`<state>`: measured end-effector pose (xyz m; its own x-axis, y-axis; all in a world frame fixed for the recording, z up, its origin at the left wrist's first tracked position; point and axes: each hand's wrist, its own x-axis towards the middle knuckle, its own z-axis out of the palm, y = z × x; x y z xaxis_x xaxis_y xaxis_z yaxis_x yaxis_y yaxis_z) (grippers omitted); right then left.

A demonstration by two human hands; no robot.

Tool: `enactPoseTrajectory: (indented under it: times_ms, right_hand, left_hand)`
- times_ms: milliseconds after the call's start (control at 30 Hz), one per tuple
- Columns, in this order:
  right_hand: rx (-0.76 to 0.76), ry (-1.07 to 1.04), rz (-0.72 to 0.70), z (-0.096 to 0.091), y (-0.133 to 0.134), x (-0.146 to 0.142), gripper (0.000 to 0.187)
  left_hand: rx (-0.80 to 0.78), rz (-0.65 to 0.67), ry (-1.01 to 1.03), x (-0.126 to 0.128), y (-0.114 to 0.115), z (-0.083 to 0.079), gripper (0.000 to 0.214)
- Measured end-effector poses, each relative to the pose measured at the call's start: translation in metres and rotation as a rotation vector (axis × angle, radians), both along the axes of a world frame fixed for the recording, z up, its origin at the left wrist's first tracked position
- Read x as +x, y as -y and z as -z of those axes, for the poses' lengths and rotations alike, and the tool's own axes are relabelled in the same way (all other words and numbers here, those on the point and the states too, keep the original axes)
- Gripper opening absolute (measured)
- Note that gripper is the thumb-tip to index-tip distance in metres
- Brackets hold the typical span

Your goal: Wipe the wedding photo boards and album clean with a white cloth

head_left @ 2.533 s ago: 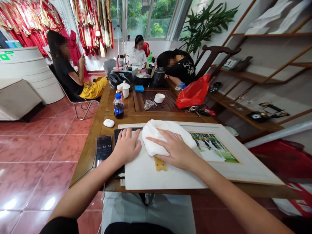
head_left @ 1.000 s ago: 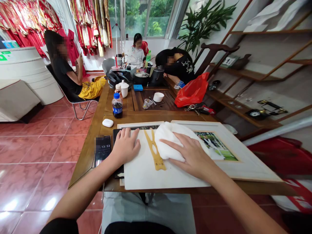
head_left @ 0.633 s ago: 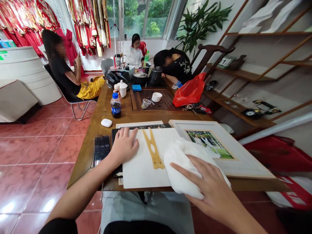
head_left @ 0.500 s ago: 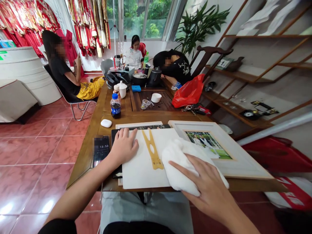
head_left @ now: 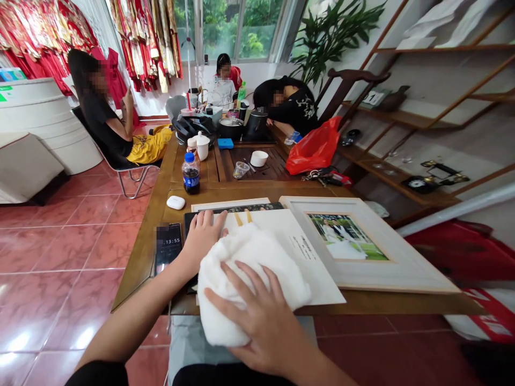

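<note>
My left hand (head_left: 203, 236) lies open, fingers stretched, on the upper left of a white board (head_left: 309, 276) with small print along its right side. Under my right hand (head_left: 267, 308) is a bunched white cloth (head_left: 241, 252), gripped from above with the fingers spread across it. The cloth covers the board's lower left part. Only two prongs of a flat yellow forked piece (head_left: 243, 219) show above the cloth; its lower part is hidden. A dark panel (head_left: 193, 217) sticks out from beneath the board.
A framed photo (head_left: 277, 203) borders the board on the right. To the left lie a phone (head_left: 168, 246) and a white earbud case (head_left: 176, 202). Farther off stand a cola bottle (head_left: 191, 174), a white bowl (head_left: 258, 158) and a red bag (head_left: 316, 150). Several people sit around.
My right hand has moved left with the cloth, from the board's right side onto its lower left, covering most of the yellow piece and uncovering the print. My left hand stays put.
</note>
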<state>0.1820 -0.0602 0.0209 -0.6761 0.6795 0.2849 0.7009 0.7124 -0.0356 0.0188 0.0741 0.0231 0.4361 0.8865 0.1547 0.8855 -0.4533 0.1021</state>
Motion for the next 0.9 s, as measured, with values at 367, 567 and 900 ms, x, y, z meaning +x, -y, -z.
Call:
enactPoseTrajectory:
  times_ms: [367,567,900]
  right_hand:
    - [0.149,-0.034,0.099,0.005,0.008,0.033,0.071]
    - [0.132,-0.025,0.295,0.015,0.022,0.086,0.072]
    - [0.178,-0.006,0.342,0.011,0.019,0.082,0.071]
  left_hand:
    - [-0.023,0.01,0.054,-0.002,0.004,-0.004,0.051]
    - [-0.051,-0.001,0.075,-0.001,0.004,-0.008,0.052]
    - [-0.072,-0.007,0.072,-0.001,0.004,-0.009,0.051]
